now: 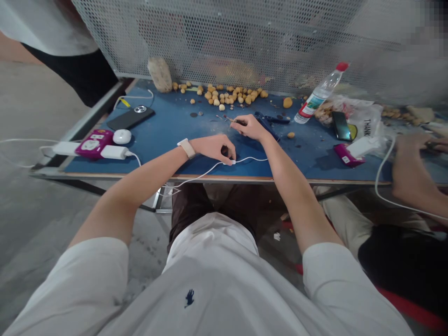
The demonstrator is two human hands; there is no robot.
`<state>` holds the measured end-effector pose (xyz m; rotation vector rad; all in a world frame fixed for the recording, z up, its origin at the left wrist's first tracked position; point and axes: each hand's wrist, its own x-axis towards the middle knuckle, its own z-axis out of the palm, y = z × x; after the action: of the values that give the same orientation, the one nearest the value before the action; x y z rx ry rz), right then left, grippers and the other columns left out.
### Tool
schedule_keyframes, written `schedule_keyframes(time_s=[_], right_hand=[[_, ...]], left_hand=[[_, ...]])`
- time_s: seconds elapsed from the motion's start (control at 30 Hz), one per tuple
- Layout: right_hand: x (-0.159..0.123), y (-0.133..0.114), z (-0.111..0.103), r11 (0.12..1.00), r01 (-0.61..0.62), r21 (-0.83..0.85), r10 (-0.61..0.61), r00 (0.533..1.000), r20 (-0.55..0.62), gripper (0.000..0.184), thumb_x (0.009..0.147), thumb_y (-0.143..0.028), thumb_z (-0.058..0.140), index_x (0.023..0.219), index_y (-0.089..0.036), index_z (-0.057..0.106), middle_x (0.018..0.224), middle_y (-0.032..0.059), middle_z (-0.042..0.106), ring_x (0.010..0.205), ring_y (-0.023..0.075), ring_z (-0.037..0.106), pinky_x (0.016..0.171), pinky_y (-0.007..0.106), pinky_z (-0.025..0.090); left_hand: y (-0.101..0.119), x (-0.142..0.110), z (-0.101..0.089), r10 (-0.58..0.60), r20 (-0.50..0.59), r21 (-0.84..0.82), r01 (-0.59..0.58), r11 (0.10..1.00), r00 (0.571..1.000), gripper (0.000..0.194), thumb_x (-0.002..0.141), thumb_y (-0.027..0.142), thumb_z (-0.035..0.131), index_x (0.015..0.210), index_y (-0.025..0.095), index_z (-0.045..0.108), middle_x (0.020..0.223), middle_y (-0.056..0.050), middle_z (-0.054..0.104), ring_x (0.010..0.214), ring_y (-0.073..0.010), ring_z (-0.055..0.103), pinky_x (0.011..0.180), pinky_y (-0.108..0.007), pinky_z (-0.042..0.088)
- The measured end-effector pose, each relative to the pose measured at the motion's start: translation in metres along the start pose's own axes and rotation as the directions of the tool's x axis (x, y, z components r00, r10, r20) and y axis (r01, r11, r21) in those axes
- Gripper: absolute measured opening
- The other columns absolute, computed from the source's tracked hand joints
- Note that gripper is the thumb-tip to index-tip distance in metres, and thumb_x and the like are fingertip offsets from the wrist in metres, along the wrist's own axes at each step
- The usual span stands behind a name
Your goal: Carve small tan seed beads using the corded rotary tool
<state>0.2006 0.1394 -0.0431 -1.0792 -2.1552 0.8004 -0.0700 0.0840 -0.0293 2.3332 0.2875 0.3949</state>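
Observation:
My left hand [219, 148], with a pale watch band on its wrist, is closed near the table's front edge. Its thumb and fingertips pinch a white cable [203, 175] beside a small white piece on it. Further back, my right hand [249, 127] is closed with its fingers pinched on a thin, stick-like tool [228, 118]. The tool's tip points left, and its kind is too small to make out. Just behind the right hand lie dark blue-handled pliers [268, 125], partly hidden by it. From the small white piece, the cable runs right beneath my right forearm.
Round tan pieces [231, 94] lie along the mesh panel [217, 37]. Leftward are a phone [131, 118], a white earbud case [122, 136] and a purple power adapter [94, 143]. A bottle [320, 95] and plastic bag [367, 114] stand rightward, near another person's hand [409, 144].

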Motion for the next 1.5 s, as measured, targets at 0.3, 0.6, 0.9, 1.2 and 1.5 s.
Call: schedule_keyframes(time_s=[0.3,0.6,0.9,1.2,1.5], right_hand=[[-0.001,-0.001,-0.001,0.999,-0.011,-0.047,0.012,1.000,0.002,0.092,0.094,-0.124,0.068,0.092,-0.031,0.071,0.077,0.0046,0.065,0.078,0.0278,0.062,0.083,0.051,0.064],[0.004,0.007,-0.003,0.982,0.011,-0.189,-0.032,0.993,-0.110,0.077,0.102,-0.106,0.074,0.110,-0.030,0.081,0.105,0.0132,0.081,0.105,0.0388,0.073,0.099,0.057,0.064],[0.005,0.019,-0.009,0.966,0.024,-0.259,-0.078,0.977,-0.198,0.048,0.105,-0.073,0.093,0.118,-0.027,0.091,0.126,0.0207,0.089,0.117,0.0455,0.076,0.114,0.067,0.065],[0.003,0.022,-0.007,0.945,0.016,-0.327,-0.016,1.000,0.004,0.025,0.100,-0.046,0.099,0.112,-0.025,0.095,0.114,0.0136,0.088,0.108,0.0366,0.077,0.110,0.055,0.064],[0.005,-0.011,-0.007,0.845,-0.007,-0.534,0.088,0.988,0.126,0.026,0.113,-0.034,0.091,0.131,-0.015,0.097,0.127,0.0188,0.091,0.122,0.0362,0.081,0.110,0.046,0.060]], left_hand=[[-0.006,-0.002,-0.002,0.068,-0.039,0.132,-0.062,0.989,0.997,0.013,0.094,0.032,0.099,0.106,0.028,0.102,0.093,-0.006,0.092,0.077,-0.0206,0.079,0.086,-0.034,0.063],[-0.021,-0.002,-0.007,0.096,-0.121,0.303,-0.055,0.952,0.988,0.009,0.100,0.032,0.091,0.101,0.028,0.099,0.098,-0.008,0.091,0.088,-0.0248,0.080,0.095,-0.039,0.061],[-0.019,-0.003,-0.006,0.084,-0.137,0.271,-0.044,0.961,0.987,0.016,0.105,0.043,0.095,0.100,0.028,0.099,0.099,-0.010,0.090,0.091,-0.0267,0.082,0.098,-0.041,0.063],[-0.023,-0.008,-0.023,-0.033,-0.336,0.435,0.186,0.881,0.941,0.025,0.111,0.044,0.084,0.100,0.024,0.094,0.105,-0.013,0.089,0.105,-0.0332,0.082,0.109,-0.048,0.062],[-0.024,-0.103,-0.127,-0.600,-0.675,0.225,0.894,0.387,0.429,0.062,0.117,0.047,0.077,0.162,0.005,0.079,0.168,-0.026,0.075,0.161,-0.0505,0.060,0.143,-0.077,0.040]])
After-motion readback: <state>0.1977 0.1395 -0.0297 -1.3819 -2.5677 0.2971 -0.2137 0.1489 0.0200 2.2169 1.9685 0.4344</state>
